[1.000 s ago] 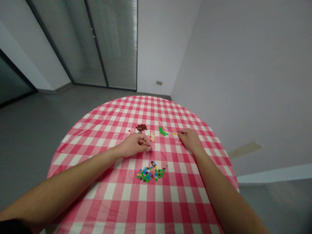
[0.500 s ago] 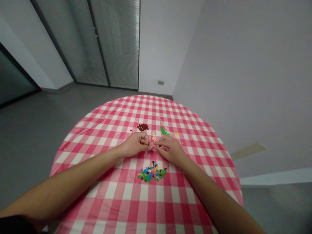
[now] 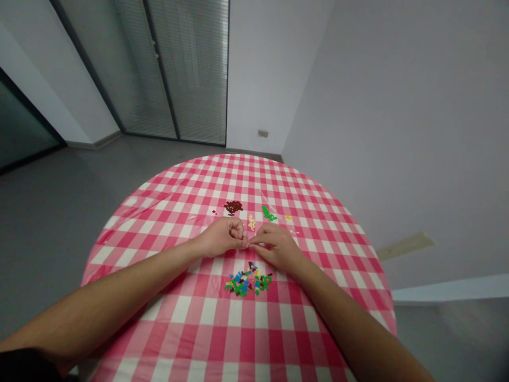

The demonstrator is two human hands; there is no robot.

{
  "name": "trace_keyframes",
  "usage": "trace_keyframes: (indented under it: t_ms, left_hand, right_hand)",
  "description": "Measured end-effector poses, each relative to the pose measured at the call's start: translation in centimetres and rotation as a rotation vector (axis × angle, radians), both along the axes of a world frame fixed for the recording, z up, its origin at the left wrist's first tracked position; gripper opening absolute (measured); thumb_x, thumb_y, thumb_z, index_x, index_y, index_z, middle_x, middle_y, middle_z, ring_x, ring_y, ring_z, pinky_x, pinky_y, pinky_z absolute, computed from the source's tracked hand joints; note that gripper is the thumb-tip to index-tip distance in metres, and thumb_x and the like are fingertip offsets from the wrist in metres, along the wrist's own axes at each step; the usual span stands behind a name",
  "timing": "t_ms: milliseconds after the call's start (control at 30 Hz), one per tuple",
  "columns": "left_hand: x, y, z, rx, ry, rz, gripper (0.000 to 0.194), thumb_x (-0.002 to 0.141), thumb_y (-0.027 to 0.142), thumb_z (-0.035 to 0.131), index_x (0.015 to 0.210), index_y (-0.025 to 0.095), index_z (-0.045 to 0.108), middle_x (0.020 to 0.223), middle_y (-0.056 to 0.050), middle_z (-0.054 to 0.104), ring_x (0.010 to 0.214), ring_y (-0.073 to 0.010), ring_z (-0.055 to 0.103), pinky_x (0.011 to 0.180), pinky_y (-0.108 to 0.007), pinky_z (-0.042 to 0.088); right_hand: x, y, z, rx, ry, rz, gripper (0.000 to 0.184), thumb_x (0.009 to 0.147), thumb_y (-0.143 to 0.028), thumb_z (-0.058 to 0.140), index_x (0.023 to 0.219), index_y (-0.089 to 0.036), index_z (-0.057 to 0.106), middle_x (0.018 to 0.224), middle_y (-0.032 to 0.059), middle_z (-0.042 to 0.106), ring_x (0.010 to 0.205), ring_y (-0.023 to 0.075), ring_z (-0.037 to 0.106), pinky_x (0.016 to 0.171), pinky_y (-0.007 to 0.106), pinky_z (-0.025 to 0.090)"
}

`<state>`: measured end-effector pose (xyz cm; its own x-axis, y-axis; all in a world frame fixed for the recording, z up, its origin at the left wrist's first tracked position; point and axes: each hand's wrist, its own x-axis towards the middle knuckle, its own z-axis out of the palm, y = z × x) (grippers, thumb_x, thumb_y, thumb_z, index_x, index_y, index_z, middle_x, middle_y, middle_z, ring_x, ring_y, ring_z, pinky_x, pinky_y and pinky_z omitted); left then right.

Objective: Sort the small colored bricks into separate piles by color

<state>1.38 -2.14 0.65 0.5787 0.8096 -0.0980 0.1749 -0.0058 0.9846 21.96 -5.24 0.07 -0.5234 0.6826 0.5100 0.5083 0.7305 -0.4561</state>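
My left hand (image 3: pixel 223 236) is closed in a pinch over the middle of the table, its fingertips meeting those of my right hand (image 3: pixel 276 245). The right thumb and forefinger are pinched together too. Whatever lies between the fingertips is too small to name. Just beyond the hands is a small group of cream pieces (image 3: pixel 252 223). Green pieces (image 3: pixel 268 214) lie beyond my right hand, and a heap of dark brown pieces (image 3: pixel 233 207) beyond my left. Nearer to me is a mixed pile of small blue, green, brown and yellow building pieces (image 3: pixel 248 282).
A red and white checked cloth (image 3: pixel 191 329) covers the round table. Yellow pieces (image 3: pixel 288 217) lie to the right of the green ones, and tiny red pieces (image 3: pixel 214 212) left of the brown heap. A white wall (image 3: pixel 382 132) rises beyond the table's right side.
My right hand has moved left and nearer from the yellow pieces to meet my left hand at the fingertips. The left hand has stayed nearly in place.
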Motion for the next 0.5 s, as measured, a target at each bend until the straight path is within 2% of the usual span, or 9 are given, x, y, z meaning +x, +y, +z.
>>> trace_keyframes:
  t_ms: [100, 267, 333, 400, 500]
  left_hand:
    - [-0.1, 0.2, -0.4, 0.038, 0.02, 0.024, 0.031, 0.069, 0.019, 0.071, 0.062, 0.019, 0.041, 0.054, 0.007, 0.048, 0.049, -0.0067, 0.043, 0.049, -0.021, 0.031]
    - [-1.1, 1.1, 0.0, 0.14, 0.118, 0.006, 0.028, 0.071, 0.026, 0.073, 0.064, 0.019, 0.047, 0.056, 0.006, 0.051, 0.05, -0.0075, 0.044, 0.049, -0.021, 0.031]
    - [-1.5, 1.3, 0.4, 0.153, 0.159, -0.055, 0.019, 0.074, 0.026, 0.071, 0.069, 0.018, 0.055, 0.061, 0.004, 0.059, 0.054, -0.0097, 0.051, 0.052, -0.022, 0.036]
    - [-1.6, 1.1, 0.7, 0.202, 0.219, -0.143, 0.007, 0.078, 0.024, 0.066, 0.077, 0.017, 0.065, 0.073, -0.001, 0.069, 0.064, -0.0133, 0.061, 0.061, -0.024, 0.044]
    - [-1.2, 0.4, 0.8, 0.396, 0.325, -0.318, 0.013, 0.082, 0.018, 0.061, 0.087, 0.018, 0.073, 0.087, -0.004, 0.075, 0.078, -0.0163, 0.066, 0.074, -0.027, 0.047]
  right_hand:
    - [0.0, 0.2, 0.1, -0.059, -0.003, -0.057, 0.01, 0.087, -0.021, 0.066, 0.083, -0.02, 0.076, 0.074, 0.0044, 0.067, 0.072, 0.016, 0.059, 0.067, 0.029, 0.047]
    - [1.0, 1.3, -0.3, -0.222, -0.092, -0.349, 0.01, 0.081, -0.017, 0.068, 0.077, -0.021, 0.076, 0.077, 0.0043, 0.073, 0.073, 0.0178, 0.063, 0.069, 0.03, 0.047]
    - [1.3, 1.7, -0.6, -0.27, -0.148, -0.427, 0.011, 0.082, -0.018, 0.068, 0.077, -0.021, 0.077, 0.078, 0.0049, 0.074, 0.074, 0.019, 0.065, 0.068, 0.03, 0.046]
    - [1.4, 2.0, -0.7, -0.296, -0.181, -0.44, 0.013, 0.084, -0.02, 0.066, 0.078, -0.021, 0.078, 0.079, 0.0047, 0.075, 0.075, 0.0196, 0.066, 0.068, 0.03, 0.045]
    - [1.3, 2.1, -0.8, -0.32, -0.193, -0.397, 0.016, 0.087, -0.021, 0.064, 0.082, -0.023, 0.079, 0.084, 0.004, 0.077, 0.079, 0.0196, 0.067, 0.07, 0.029, 0.046]
